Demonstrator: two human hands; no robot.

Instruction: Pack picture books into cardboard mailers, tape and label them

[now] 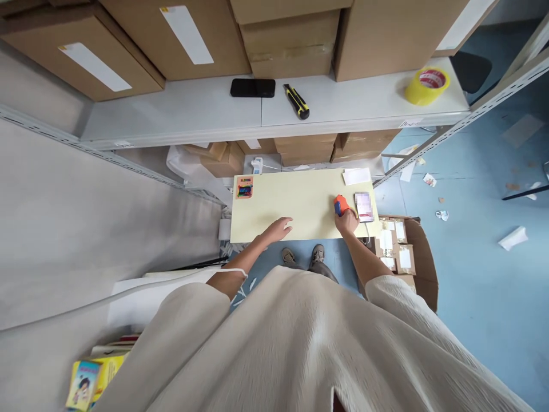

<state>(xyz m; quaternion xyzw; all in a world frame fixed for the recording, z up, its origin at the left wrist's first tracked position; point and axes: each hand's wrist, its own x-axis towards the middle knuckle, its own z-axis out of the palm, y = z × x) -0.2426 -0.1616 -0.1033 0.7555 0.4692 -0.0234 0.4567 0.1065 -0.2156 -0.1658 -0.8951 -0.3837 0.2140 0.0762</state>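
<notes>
My right hand [346, 222] is wrapped round an orange-and-blue tape dispenser [342, 203] at the right part of a pale yellow table [295, 200]. Part of the dispenser is hidden by my fingers. Just right of it lies a flat, phone-like device [364, 206] with a blurred screen and a white cable. My left hand [278, 230] is at the table's near edge, fingers stretched out and holding nothing. A small colourful packet [244, 187] lies at the table's far left corner, and white paper slips [357, 176] at the far right.
On the shelf [180, 117] behind the table are cardboard boxes [291, 46], a black phone [253, 88], a box cutter [297, 102] and a yellow tape roll [428, 86]. An open carton [422, 257] with small boxes stands at the right. Paper scraps [513, 238] litter the blue floor.
</notes>
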